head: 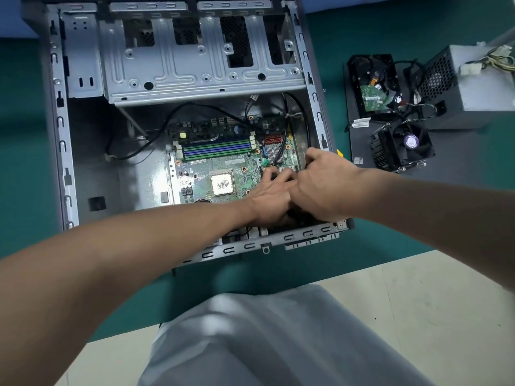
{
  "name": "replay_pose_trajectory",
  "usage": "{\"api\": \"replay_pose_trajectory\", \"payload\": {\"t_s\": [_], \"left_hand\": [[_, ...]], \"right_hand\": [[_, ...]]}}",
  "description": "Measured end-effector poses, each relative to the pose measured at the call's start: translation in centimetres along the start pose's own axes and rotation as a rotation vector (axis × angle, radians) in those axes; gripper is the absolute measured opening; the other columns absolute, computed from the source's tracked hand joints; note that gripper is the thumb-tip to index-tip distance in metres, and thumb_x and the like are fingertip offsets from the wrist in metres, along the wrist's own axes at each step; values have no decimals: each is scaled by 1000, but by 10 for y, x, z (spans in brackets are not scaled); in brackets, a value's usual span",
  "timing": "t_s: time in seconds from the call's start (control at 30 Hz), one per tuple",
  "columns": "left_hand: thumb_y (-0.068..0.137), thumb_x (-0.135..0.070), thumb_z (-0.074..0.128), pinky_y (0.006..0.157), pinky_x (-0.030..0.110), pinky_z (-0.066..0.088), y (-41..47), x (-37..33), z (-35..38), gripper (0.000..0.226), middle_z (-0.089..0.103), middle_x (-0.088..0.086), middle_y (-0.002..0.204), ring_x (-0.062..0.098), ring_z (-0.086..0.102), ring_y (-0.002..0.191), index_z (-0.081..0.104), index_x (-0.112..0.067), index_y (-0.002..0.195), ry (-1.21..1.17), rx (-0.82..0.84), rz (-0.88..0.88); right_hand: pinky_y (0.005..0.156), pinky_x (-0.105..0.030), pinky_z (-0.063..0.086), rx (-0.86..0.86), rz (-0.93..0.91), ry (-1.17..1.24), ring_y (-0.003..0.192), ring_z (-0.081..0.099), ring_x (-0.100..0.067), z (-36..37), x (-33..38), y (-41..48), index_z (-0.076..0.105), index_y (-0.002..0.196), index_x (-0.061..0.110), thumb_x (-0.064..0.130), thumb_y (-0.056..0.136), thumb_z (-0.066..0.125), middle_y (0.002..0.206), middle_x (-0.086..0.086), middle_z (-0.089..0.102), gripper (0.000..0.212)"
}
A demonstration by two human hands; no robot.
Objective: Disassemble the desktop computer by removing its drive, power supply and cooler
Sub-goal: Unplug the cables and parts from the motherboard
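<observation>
left hand (271, 196), right hand (326, 185): curled at motherboard (223, 162) 4 o'clock, grasp cannot be told | risk: motherboard could be cracked if cable (282, 140) is yanked askew

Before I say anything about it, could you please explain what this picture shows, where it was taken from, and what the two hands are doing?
There is no robot here: a person wears a camera on the head, so the single picture looks down along both arms. The left hand and right hand meet at the near right corner of the motherboard, inside an open computer case lying on a green table. Their fingers are curled, but what they hold is hidden. The processor sits bare because the cooler is already out. It lies on a dark panel to the right, beside the hard drive and the power supply.
</observation>
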State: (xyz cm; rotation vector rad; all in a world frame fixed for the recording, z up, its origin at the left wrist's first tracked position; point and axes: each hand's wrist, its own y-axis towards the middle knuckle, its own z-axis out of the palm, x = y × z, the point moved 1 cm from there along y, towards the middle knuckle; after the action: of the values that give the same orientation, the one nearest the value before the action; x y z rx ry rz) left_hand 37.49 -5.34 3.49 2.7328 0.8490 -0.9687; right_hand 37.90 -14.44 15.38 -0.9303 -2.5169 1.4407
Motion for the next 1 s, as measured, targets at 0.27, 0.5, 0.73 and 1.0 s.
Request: {"api": "replay_pose_trajectory", "payload": {"t_s": [0.27,0.5,0.73,1.0], "left_hand": [[86,-24,62,110,41,0,1,4,4,48,40,6,132,25,13,126,53,-24,133,-105,191,-158],[83,-34,65,97,39,5,2,5,5,20,55,2,111,15,24,111,68,-19,96,159,165,41],[85,-36,67,107,47,10,-2,3,-5,14,42,-8,138,20,25,131,70,-24,77,258,197,125],[84,-35,69,114,46,10,-5,4,-3,13,35,-16,140,11,18,133,71,-27,74,332,217,136]], "right_hand": [[100,-42,29,-120,55,136,72,58,-21,-4,7,4,40,67,19,19,88,55,79,1,63,25],[86,-40,42,-440,58,512,91,55,-25,-5,-17,-17,51,80,20,19,84,55,88,-2,65,5],[64,-17,43,-751,388,1209,67,54,0,2,-48,-35,64,82,26,29,88,67,73,10,62,7],[58,-10,40,-1152,704,1725,59,47,4,18,-34,-32,63,79,29,23,89,67,70,12,56,13]]}}
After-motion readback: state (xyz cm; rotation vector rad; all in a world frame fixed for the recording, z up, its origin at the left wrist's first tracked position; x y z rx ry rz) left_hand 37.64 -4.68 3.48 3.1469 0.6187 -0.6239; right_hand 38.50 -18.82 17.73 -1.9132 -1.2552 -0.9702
